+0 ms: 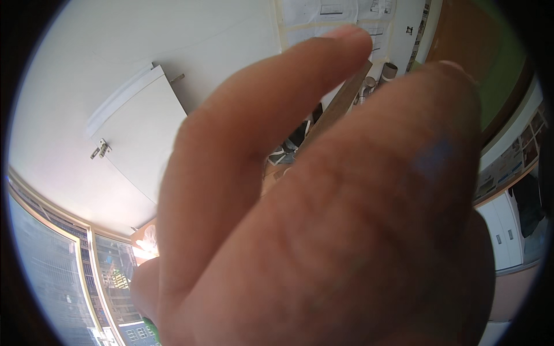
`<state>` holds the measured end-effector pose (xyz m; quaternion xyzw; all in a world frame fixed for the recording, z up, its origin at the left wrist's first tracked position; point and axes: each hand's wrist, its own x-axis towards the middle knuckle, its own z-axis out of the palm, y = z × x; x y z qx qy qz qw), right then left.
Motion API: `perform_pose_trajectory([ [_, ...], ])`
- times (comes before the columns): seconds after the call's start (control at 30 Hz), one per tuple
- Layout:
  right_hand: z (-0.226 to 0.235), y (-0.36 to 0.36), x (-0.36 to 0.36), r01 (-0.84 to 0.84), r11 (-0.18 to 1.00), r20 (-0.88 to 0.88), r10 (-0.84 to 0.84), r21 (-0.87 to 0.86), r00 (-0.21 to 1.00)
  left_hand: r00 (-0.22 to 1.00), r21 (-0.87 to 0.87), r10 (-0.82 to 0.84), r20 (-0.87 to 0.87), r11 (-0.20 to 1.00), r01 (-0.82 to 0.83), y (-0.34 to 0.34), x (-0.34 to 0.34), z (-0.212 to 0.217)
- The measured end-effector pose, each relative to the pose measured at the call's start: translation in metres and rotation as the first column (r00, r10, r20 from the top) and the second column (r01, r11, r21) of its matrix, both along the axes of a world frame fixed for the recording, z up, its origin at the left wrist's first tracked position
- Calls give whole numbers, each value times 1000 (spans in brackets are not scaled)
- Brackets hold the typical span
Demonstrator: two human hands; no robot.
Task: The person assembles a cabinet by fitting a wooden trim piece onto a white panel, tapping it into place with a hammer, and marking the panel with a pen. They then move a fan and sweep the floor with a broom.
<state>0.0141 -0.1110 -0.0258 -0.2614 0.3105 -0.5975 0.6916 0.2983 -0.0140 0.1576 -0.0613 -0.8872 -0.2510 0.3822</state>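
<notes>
One hand fills most of the view, held right up against the camera and blurred. I take it for my right hand (pixel 346 219), though the frame does not make the side certain. Two long fingers stretch up and to the right with a gap between them. Another finger or the thumb (pixel 147 288) shows at the lower left. Nothing is seen in the fingers. My left hand is out of sight. The room behind appears tilted.
A white panel (pixel 141 132) with metal fittings lies against a white surface at the left. Windows (pixel 63 277) curve along the lower left. Paper sheets (pixel 329 11), grey tubes (pixel 386 72) and a wooden plank (pixel 340 104) show at the top. White cabinets (pixel 508 230) stand at the right.
</notes>
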Motion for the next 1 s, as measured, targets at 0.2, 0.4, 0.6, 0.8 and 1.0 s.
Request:
perform_pose_trajectory([
  [0.2, -7, -11, -6, -94, 983, 64, 105, -158, 992, 897, 352, 242, -369, 930, -106, 6, 63, -25],
  [0.4, -9, -6, -17, -9, 998, 119, 16, -57, 993, 953, 572, 286, 104, 767, -292, -84, -16, -137],
  [0.6, 6, 5, -6, 157, 988, -27, -157, -13, 987, 990, 804, 138, 26, 586, -102, -90, -67, -141],
  [0.8, 12, 34, -39, 570, 819, -499, -520, -63, 693, 959, 659, 282, -32, 728, -192, -90, -80, -158],
  [1.0, 96, 62, -44, 412, 765, -734, -622, -495, 273, 919, 559, 323, -226, 815, -149, -90, -88, -171],
])
